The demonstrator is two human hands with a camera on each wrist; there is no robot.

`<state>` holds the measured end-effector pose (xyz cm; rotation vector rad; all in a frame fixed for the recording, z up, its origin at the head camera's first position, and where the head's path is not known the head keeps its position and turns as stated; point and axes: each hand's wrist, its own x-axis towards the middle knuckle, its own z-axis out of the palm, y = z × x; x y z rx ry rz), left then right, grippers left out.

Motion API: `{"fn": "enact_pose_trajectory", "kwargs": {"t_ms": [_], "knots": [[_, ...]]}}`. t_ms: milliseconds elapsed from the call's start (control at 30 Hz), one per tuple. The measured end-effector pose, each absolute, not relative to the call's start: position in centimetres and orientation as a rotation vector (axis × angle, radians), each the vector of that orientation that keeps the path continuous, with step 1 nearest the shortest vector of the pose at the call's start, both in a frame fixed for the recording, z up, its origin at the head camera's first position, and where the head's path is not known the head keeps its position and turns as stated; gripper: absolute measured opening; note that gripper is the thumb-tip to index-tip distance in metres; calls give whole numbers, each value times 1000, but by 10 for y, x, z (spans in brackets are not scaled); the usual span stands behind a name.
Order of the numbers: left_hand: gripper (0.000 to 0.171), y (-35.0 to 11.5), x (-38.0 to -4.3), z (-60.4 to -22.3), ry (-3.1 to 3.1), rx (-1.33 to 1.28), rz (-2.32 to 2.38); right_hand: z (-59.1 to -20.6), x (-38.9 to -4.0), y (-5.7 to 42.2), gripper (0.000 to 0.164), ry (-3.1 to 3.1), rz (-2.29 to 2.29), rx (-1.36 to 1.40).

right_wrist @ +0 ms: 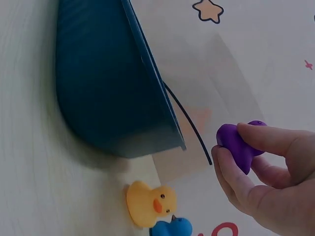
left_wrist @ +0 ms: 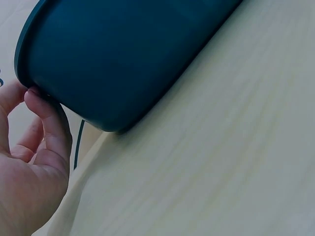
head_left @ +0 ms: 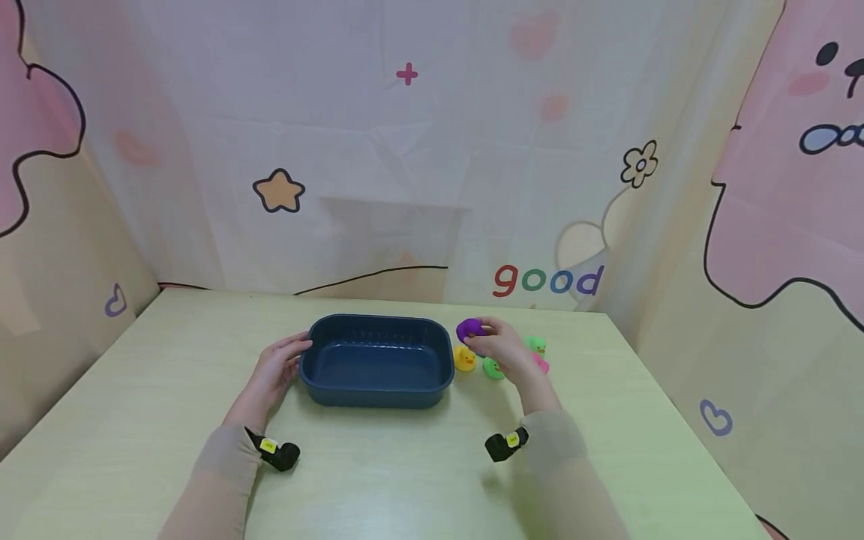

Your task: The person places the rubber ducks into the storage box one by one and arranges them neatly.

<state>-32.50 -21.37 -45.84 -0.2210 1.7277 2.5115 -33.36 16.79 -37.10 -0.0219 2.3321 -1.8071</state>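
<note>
A dark blue rectangular basin (head_left: 376, 397) stands on the table. My left hand (head_left: 277, 365) is at its left end, and in the left wrist view the thumb and fingers (left_wrist: 47, 115) pinch the rim. My right hand (head_left: 506, 351) holds a purple rubber duck (head_left: 469, 329) up beside the basin's right end. In the right wrist view, that purple duck (right_wrist: 239, 145) is pinched between thumb and fingers. Below it sit a yellow rubber duck (head_left: 465, 358) and a green one (head_left: 492, 368). A blue duck (right_wrist: 173, 227) shows in the right wrist view, mostly hidden from the head camera.
Behind my right hand are another green duck (head_left: 538, 345) and a pink duck (head_left: 542, 363), partly covered by the hand. The pale table (head_left: 378, 480) ends at a printed cloth backdrop (head_left: 378, 150) at the back, with cloth on both sides too.
</note>
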Motion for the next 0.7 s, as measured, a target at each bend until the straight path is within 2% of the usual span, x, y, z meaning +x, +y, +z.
{"fn": "enact_pose_trajectory", "kwargs": {"t_ms": [500,700], "knots": [[15,-213,-326,-461,1748,-218,2493,-373,-346,79,46,2246,-1819,-235],[19,-213,-325,-460,1752,-188,2479,-378,-349,51,47,2233,-1785,-243]]}}
